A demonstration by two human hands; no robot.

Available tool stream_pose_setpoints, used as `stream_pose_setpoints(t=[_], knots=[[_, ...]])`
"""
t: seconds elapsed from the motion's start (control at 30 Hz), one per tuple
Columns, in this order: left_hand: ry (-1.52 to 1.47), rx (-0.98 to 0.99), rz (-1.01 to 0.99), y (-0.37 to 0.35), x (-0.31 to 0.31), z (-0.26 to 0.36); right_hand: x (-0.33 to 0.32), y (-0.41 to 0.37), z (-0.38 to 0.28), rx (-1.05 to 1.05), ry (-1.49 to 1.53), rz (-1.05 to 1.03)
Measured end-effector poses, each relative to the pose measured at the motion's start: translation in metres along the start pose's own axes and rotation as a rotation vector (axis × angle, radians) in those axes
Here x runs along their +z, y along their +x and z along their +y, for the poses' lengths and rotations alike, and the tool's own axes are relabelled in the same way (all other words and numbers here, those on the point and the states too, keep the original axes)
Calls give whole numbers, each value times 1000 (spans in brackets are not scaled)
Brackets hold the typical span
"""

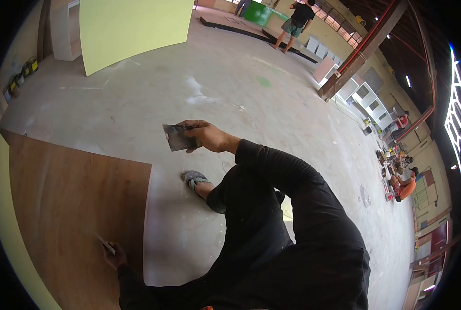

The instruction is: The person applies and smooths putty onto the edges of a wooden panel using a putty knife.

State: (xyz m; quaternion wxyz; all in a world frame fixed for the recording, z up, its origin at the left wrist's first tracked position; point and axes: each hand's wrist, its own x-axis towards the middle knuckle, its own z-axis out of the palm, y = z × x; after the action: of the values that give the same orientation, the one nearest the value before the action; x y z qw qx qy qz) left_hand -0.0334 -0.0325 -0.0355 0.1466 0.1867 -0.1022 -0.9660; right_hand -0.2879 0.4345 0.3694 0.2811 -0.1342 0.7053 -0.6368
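My right hand (210,137) is raised over the grey floor, its fingers closed round a dark flat scraper blade (176,138). At the lower left, my left hand (115,255) is over a brown wood-grain board (81,201), closed on a thin, light-edged flat tool (105,243). Whether that tool touches the board cannot be made out. My sandalled foot (198,183) rests on the floor to the right of the board.
A pale yellow-green panel (132,31) stands at the upper left, with cans (26,70) beyond it. One person (297,23) stands at the back; others (406,186) sit at the right. A brown post (362,51) rises near white cabinets (370,101).
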Motion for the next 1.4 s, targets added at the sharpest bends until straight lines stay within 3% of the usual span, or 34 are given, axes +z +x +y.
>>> stream_pose_setpoints(t=[0.8, 1.13, 1.4], knots=[[-39, -17, -75, -5, 8, 0, -3, -4, 1, 3, -3, -11], [-33, 3, -16, 0, 0, 0, -1, -5, 1, -1, -40, 3], [-54, -38, -106, -1, 1, 2, -1, -4, 2, -9, -60, 14]])
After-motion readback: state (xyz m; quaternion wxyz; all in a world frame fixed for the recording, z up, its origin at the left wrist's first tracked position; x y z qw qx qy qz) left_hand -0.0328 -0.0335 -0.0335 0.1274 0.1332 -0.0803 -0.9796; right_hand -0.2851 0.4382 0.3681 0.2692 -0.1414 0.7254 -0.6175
